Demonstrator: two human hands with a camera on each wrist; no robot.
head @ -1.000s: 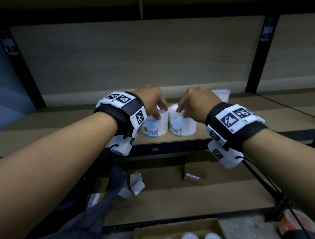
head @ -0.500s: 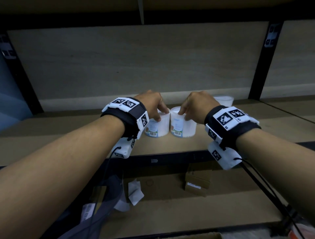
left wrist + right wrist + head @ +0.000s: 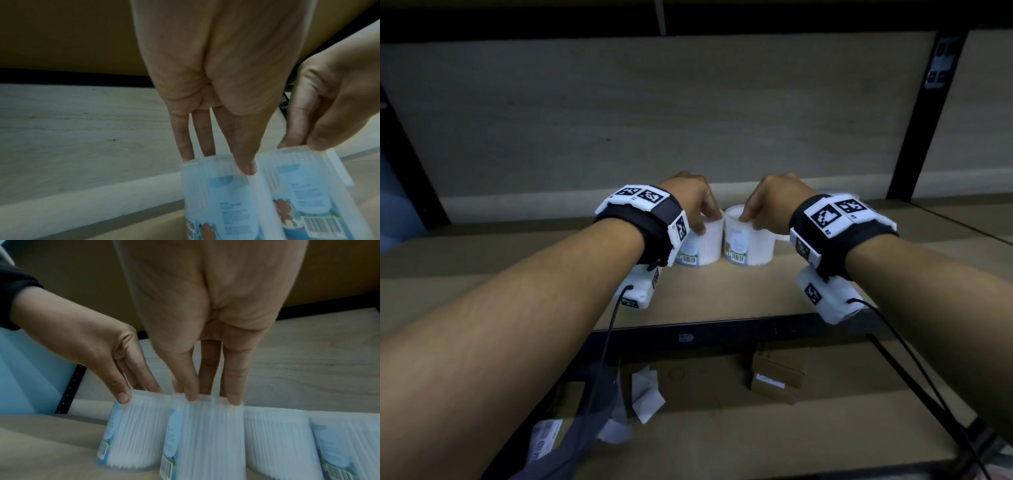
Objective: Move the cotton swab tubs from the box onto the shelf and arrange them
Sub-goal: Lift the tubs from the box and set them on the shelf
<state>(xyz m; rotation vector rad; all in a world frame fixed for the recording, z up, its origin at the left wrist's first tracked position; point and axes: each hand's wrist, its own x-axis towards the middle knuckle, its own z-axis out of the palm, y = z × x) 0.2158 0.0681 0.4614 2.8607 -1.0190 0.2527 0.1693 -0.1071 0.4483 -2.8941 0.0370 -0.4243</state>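
Note:
Two clear cotton swab tubs with blue labels stand side by side on the wooden shelf (image 3: 517,274). My left hand (image 3: 705,219) grips the left tub (image 3: 700,245) by its lid from above, thumb in front and fingers behind, as the left wrist view shows for the hand (image 3: 218,162) and tub (image 3: 216,203). My right hand (image 3: 751,216) grips the right tub (image 3: 748,240) the same way. The right wrist view shows that hand (image 3: 211,398) on its tub (image 3: 205,434), with two more tubs (image 3: 275,443) in a row to its right.
A wooden back panel (image 3: 654,120) closes the shelf behind the tubs, and a black upright (image 3: 907,120) stands at the right. On the lower shelf lie a small cardboard box (image 3: 777,377) and paper scraps (image 3: 647,394). Cables hang from both wrists.
Both hands have slid their tubs from near the shelf's front edge deeper toward the back panel, keeping them side by side.

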